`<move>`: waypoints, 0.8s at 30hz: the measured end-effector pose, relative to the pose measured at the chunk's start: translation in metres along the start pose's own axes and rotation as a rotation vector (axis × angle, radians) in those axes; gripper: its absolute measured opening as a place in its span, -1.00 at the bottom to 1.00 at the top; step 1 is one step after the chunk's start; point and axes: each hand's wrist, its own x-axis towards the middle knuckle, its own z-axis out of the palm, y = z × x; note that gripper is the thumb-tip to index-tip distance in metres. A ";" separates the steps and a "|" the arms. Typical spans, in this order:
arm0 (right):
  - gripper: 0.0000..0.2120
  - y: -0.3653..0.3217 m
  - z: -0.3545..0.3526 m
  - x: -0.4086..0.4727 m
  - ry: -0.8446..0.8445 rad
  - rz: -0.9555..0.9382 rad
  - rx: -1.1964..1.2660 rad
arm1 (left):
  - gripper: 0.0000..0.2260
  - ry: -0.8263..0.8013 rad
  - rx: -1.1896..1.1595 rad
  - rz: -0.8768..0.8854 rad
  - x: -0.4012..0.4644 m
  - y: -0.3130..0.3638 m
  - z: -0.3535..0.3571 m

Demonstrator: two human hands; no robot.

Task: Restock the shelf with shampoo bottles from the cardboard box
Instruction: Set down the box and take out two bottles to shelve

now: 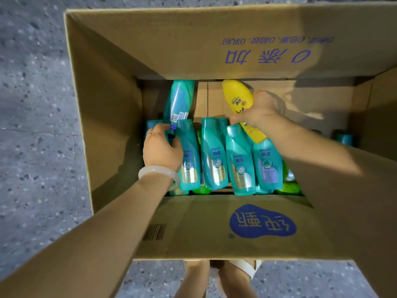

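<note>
Both hands in box (111, 125), grabbing bottles.
Left hand (161, 145) grips teal bottle (189, 155) at left wall; right hand (256, 110) wraps yellow bottle (237, 95) near far wall, apparently to lift both out.

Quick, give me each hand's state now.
Left hand: grips a teal bottle.
Right hand: holds the yellow bottle.

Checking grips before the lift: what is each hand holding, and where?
Right hand grips the yellow bottle around its middle. Left hand grips a teal bottle near its cap end.
</note>
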 end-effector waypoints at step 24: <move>-0.59 0.158 -0.028 -0.065 -0.291 0.297 0.829 | -0.65 -0.451 -0.136 -0.023 -0.092 0.087 0.106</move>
